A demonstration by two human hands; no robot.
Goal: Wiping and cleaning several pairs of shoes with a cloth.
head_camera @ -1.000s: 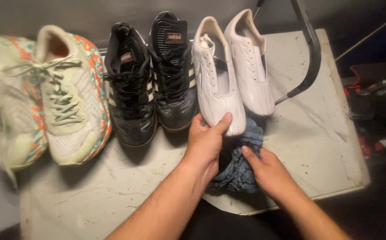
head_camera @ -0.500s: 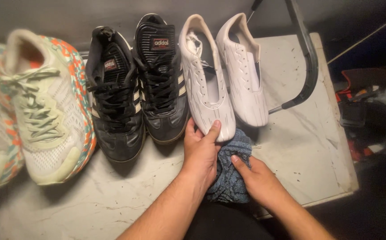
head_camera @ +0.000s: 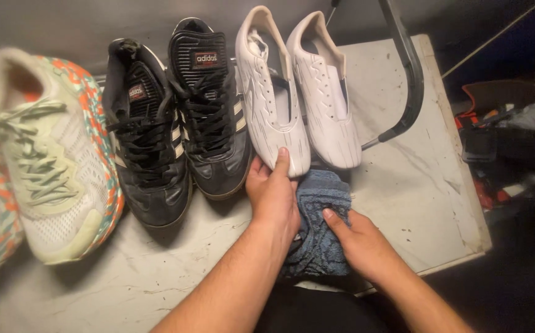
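we steady the toe of the white shoe (head_camera: pixel 271 105) w/ our left hand (head_camera: pixel 273 194), thumb clamped on top, while our right hand (head_camera: pixel 357 237) grips a blue rag (head_camera: pixel 320 225) just below it on the marble table (head_camera: pixel 421 185).

White shoes (head_camera: pixel 298 105) — faint dark streaks; blue cloth (head_camera: pixel 320 225); black shoes (head_camera: pixel 178 123) — pale stripes; marbled white table (head_camera: pixel 415 185).

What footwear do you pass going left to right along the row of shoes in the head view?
Pale running shoes with orange-teal pattern → black laced shoes → glossy white shoes, the left hand gripping the nearer one's toe.
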